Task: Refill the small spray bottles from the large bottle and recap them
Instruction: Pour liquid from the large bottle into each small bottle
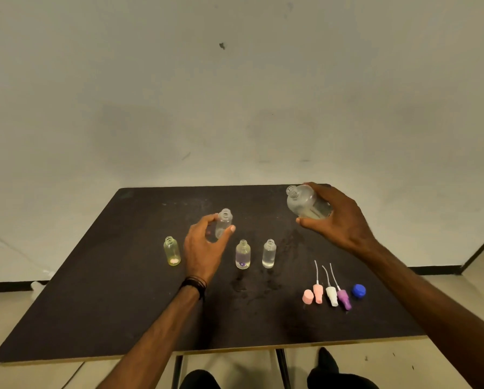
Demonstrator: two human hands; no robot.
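No bottle is capped yet. At nine o'clock the yellow bottle looks nearly empty. My left hand grips a small bottle lifted off the desk. The purple bottle and clear bottle at centre seem filled. My right hand holds the large bottle, tilted, at one o'clock. Sprayers wait at four o'clock.

We see bare, plain room, maybe makeshift workspace, can't tell exactly. Scuffed off-white wall, black baseboard, pale floor. Single dark counter on metal legs, pale exposed edge.
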